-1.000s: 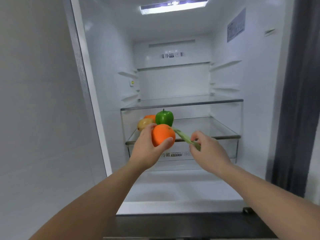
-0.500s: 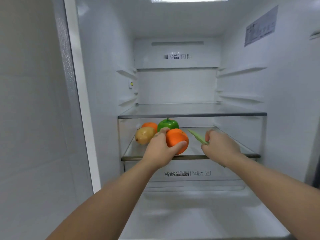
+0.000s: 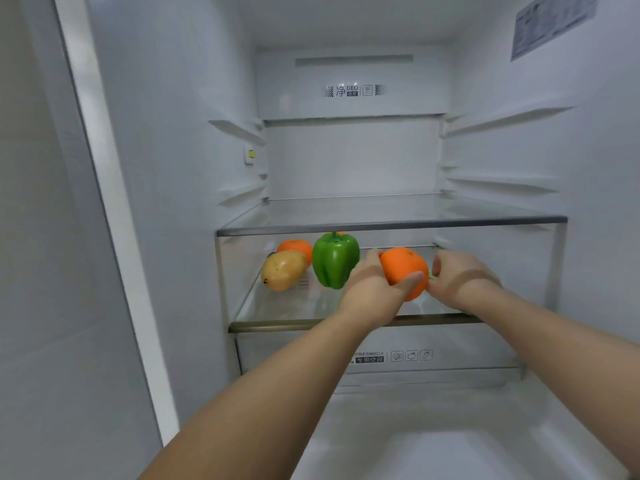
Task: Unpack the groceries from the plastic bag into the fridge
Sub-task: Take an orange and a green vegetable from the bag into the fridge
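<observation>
Inside the open fridge, my left hand grips an orange just above the lower glass shelf. Beside it my right hand is closed around a thin pale green vegetable, of which only a sliver shows by the fingers. At the shelf's left stand a green bell pepper, a yellow-brown pear and a second orange behind them. The plastic bag is out of sight.
An upper glass shelf hangs close above both hands. A clear crisper drawer sits under the lower shelf. The white fridge wall is at the left, with the right wall and its label.
Both hands have reached deeper into the fridge, from in front of the lower shelf to over it, carrying the orange and the green vegetable. The view has moved closer.
</observation>
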Motion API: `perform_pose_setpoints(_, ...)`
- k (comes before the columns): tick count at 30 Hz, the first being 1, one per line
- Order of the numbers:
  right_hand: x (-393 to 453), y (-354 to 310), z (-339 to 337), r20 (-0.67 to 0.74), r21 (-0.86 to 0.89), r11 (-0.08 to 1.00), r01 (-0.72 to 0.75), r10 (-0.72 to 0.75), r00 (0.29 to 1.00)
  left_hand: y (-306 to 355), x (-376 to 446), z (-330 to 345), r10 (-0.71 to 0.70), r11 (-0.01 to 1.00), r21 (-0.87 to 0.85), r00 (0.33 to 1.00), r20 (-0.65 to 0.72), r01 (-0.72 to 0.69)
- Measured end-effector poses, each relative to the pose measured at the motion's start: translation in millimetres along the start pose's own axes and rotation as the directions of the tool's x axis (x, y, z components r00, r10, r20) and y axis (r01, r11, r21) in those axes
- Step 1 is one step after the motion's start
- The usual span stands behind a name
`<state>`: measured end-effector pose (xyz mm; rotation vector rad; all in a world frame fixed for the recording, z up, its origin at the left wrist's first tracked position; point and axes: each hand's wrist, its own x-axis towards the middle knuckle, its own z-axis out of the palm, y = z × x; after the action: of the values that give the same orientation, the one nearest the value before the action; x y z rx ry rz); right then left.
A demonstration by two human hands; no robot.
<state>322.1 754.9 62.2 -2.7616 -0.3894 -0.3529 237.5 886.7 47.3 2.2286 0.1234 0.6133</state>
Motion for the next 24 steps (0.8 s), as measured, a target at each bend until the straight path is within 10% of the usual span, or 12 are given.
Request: perform_pose_setpoints(24,-12,42,-18,0.073,-0.054,0.997,-0.059,0.063,0.995,17,105,51,-0.168,0.871,0.471,0.986,0.024,0.137)
